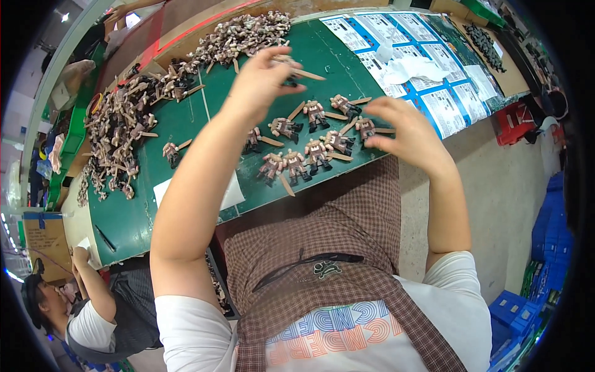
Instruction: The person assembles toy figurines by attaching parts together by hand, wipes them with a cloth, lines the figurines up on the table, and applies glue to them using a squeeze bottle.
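Note:
Small toy figures with brown bodies, black legs and long tan blade-like pieces lie on the green table. My left hand (263, 80) is raised near the far pile, its fingers curled round a toy figure (291, 67) whose tan blade sticks out to the right; the fingers partly cover it. My right hand (409, 131) hovers at the right end of a loose group, thumb and fingers apart around another toy figure (364, 128), with no grip visible. Several more lie in front of me, among them a middle toy figure (316, 154).
A heap of figures (118, 127) covers the left side, and another pile (238, 37) sits at the far edge. Printed sheets (403, 56) with crumpled white plastic (415, 69) lie at the right. A white sheet (232, 193) is under my left forearm. Another person (93, 316) works at lower left.

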A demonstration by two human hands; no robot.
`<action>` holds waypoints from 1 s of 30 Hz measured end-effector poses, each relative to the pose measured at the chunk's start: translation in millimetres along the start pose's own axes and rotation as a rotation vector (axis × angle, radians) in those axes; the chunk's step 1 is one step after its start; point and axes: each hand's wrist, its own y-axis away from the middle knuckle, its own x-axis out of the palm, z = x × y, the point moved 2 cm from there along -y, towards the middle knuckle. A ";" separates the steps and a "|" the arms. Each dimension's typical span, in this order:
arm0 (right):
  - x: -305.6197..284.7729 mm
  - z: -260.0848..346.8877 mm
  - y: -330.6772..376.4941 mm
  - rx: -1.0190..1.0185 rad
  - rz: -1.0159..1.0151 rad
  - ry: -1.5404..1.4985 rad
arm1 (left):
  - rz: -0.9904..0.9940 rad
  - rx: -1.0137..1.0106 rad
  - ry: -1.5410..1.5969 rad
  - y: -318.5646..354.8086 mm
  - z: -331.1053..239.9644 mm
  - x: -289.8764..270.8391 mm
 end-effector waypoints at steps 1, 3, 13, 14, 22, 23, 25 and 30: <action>-6.8 3.3 -2.3 0.007 -0.153 -0.100 | 0.038 -0.084 0.024 7.3 -4.2 21.3; -21.0 21.7 -7.5 -0.014 -0.367 -0.330 | 0.080 -0.116 0.066 19.9 -4.6 53.8; -19.0 -28.3 3.6 0.010 -0.398 -0.343 | 0.277 -0.134 -0.116 35.2 -5.8 90.0; -15.7 -39.5 7.2 0.056 -0.393 -0.282 | 0.275 -0.051 -0.342 35.1 -2.4 84.1; 8.1 -71.8 12.9 -0.144 -0.320 0.153 | -0.068 0.153 -0.857 47.6 -12.5 -39.5; 5.7 -73.8 15.7 -0.134 -0.319 0.155 | -0.164 0.240 -1.168 53.7 -14.5 -63.3; 1.2 -78.8 19.1 -0.065 -0.405 0.055 | -0.325 0.161 -1.647 74.2 -12.2 -118.0; 0.5 -74.6 14.4 0.046 -0.489 -0.156 | -0.276 -0.239 -1.567 120.5 5.6 -204.2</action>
